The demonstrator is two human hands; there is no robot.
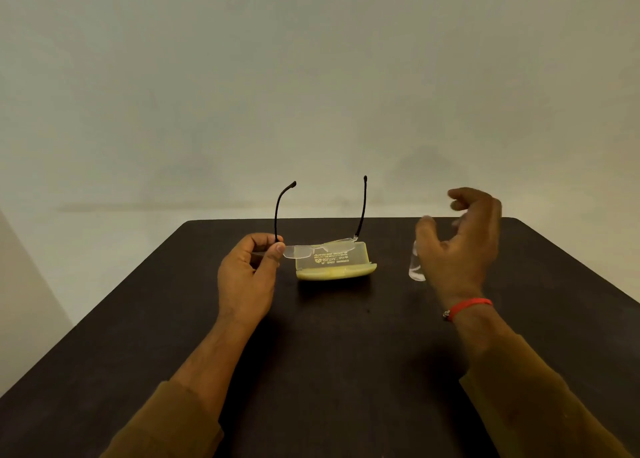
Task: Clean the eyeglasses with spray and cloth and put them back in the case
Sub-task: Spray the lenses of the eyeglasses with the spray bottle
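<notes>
My left hand (247, 277) pinches the rimless eyeglasses (320, 248) at their left hinge and holds them above the table. Both black temple arms are unfolded and point up and away from me. Right behind and below the lenses lies the yellow glasses case (337, 270), open, its translucent lid standing up. My right hand (457, 246) hovers to the right with spread, curled fingers and holds nothing. Just behind it stands a small clear spray bottle (415, 270), mostly hidden by the thumb. I see no cloth.
The dark table (329, 353) reaches a plain pale wall; its far edge runs just behind the case. A red band circles my right wrist (467, 307).
</notes>
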